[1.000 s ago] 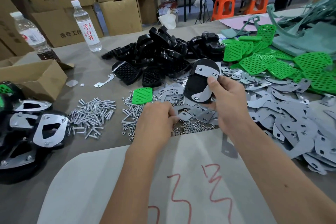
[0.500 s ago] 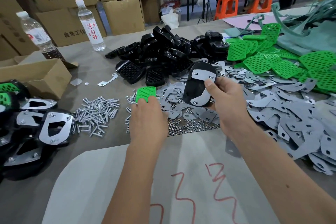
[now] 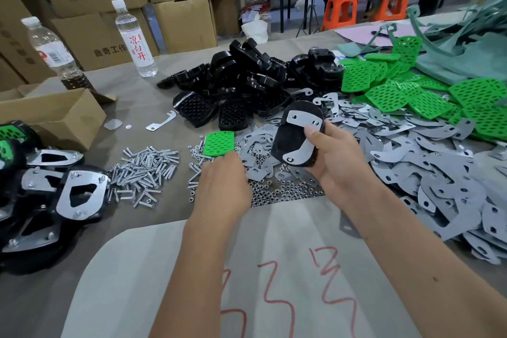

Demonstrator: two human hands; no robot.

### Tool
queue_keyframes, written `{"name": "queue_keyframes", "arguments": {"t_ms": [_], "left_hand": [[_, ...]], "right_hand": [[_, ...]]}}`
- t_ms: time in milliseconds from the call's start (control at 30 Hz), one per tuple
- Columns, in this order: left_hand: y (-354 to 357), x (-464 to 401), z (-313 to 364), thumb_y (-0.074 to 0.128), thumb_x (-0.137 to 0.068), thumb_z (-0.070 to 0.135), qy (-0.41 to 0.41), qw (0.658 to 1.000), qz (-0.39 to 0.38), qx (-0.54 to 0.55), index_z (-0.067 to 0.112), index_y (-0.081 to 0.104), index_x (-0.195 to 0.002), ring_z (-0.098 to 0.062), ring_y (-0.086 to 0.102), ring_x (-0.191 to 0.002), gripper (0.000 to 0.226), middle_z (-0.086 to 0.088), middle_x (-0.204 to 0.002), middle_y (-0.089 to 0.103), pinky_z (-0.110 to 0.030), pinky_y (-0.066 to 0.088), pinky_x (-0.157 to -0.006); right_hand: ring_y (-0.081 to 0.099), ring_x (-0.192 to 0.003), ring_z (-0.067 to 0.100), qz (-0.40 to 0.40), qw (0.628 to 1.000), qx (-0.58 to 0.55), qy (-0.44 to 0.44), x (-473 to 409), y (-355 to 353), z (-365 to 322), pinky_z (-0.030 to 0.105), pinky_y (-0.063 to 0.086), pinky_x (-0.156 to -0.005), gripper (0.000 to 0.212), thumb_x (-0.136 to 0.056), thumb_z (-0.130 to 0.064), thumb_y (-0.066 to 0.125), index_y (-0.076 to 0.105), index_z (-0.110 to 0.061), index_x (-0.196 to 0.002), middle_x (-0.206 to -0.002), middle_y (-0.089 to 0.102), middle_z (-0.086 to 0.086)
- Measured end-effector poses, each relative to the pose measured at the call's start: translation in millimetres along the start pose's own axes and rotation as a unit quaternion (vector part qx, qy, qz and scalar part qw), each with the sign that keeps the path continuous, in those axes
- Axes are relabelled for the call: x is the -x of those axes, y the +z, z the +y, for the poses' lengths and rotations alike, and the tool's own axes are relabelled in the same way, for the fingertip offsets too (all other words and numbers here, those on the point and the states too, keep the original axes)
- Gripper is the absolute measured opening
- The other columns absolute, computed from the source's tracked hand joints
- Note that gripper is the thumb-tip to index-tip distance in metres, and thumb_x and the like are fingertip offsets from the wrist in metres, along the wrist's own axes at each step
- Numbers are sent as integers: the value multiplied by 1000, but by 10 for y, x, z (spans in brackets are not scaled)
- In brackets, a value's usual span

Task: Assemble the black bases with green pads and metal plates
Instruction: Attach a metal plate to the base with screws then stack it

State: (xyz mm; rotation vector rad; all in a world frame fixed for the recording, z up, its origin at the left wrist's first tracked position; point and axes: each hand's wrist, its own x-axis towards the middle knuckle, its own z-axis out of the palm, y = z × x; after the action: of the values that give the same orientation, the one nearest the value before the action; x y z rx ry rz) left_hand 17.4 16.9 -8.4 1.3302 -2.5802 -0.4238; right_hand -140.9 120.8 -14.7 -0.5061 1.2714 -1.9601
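My right hand (image 3: 338, 164) grips a black base (image 3: 284, 145) tilted up off the table, thumb pressing a curved metal plate (image 3: 303, 121) onto its face. My left hand (image 3: 222, 184) reaches palm down to the near edge of a single green pad (image 3: 219, 142) lying among screws; its fingertips are hidden behind the hand. A heap of black bases (image 3: 247, 77) lies beyond. Green pads (image 3: 411, 96) pile at the right rear, and grey metal plates (image 3: 439, 173) spread across the right side.
Loose screws (image 3: 142, 170) and small nuts (image 3: 279, 192) lie near the hands. Finished black units with metal plates (image 3: 79, 195) stack at the left. An open cardboard box (image 3: 55, 118) and two water bottles (image 3: 135, 41) stand behind. A white sheet (image 3: 192, 269) covers the near table.
My left hand has moved from the nuts forward and left to the green pad's near edge. The right hand keeps hold of the black base, shifted slightly.
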Motion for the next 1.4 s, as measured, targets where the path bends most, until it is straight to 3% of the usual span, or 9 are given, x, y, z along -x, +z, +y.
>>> {"name": "queue_keyframes", "arguments": {"t_ms": [167, 267, 367, 433, 533, 700, 1033, 1233, 1400], "left_hand": [[-49, -21, -56, 58, -102, 15, -41, 995, 18, 87, 14, 60, -103, -33, 60, -105, 3, -10, -107, 67, -43, 49, -84], [-88, -39, -82, 65, -100, 15, -66, 977, 52, 198, 21, 61, -94, -21, 62, -85, 9, -2, -95, 68, -33, 44, -69], [-168, -27, -49, 69, -96, 7, -81, 894, 92, 431, 22, 67, -88, -16, 64, -67, 17, 0, -78, 70, -26, 49, -61], [-224, 18, 18, 70, -94, 4, -80, 817, 52, 569, 21, 72, -90, -15, 62, -57, 18, 2, -66, 69, -28, 51, -56], [-206, 57, 144, 71, -91, -3, -37, 783, 3, 621, 14, 74, -90, -19, 65, -62, 17, -6, -70, 69, -32, 58, -62], [-66, 82, 284, 70, -90, -10, -35, 786, 7, 617, 6, 70, -90, -18, 70, -62, 16, -9, -74, 74, -32, 62, -61], [36, 6, 198, 84, -82, 12, -26, 871, 108, 479, 20, 72, -77, -31, 73, -68, 15, -4, -67, 73, -55, 62, -76], [57, -15, 187, 86, -81, 10, -30, 870, 83, 485, 19, 65, -78, -21, 66, -57, 23, -5, -64, 72, -58, 62, -75], [65, -12, 184, 87, -80, 13, -25, 864, 80, 497, 16, 64, -83, -16, 64, -57, 23, 0, -63, 70, -56, 62, -77]], "right_hand": [[74, -109, 31, 7, 1000, -18, -1, -15, -13, -11, 54, 61, -90, 23, -106, -13, 53, 68, -16, -123, -118, 77, 9], [75, -104, 35, -9, 1000, -1, -12, 18, 13, -15, 47, 65, -67, 23, -107, -15, 53, 67, -17, -125, -117, 77, 10], [75, -92, 30, -3, 998, 49, -41, 49, 67, 5, 39, 60, -59, 23, -107, -14, 53, 71, -23, -117, -108, 79, 8], [73, -95, 34, 6, 994, 88, -66, 53, 107, 38, 48, 60, -73, 24, -107, -11, 53, 72, -25, -112, -107, 78, 10], [72, -106, 33, -2, 988, 128, -90, 63, 150, 81, 55, 58, -96, 24, -106, -8, 53, 71, -21, -113, -109, 78, 7], [73, -101, 27, -40, 987, 133, -82, 89, 148, 78, 47, 58, -93, 23, -106, -9, 54, 72, -20, -113, -110, 78, 7], [72, -106, 35, -65, 984, 151, -64, 115, 145, 49, 50, 58, -91, 22, -107, -13, 51, 72, -15, -115, -110, 77, 12], [68, -105, 46, -63, 980, 174, -73, 116, 160, 58, 61, 52, -97, 22, -107, -11, 50, 70, -8, -116, -111, 74, 23], [70, -94, 34, -64, 983, 160, -68, 131, 146, 44, 60, 55, -90, 21, -107, -13, 52, 72, -10, -114, -110, 74, 23]]}}
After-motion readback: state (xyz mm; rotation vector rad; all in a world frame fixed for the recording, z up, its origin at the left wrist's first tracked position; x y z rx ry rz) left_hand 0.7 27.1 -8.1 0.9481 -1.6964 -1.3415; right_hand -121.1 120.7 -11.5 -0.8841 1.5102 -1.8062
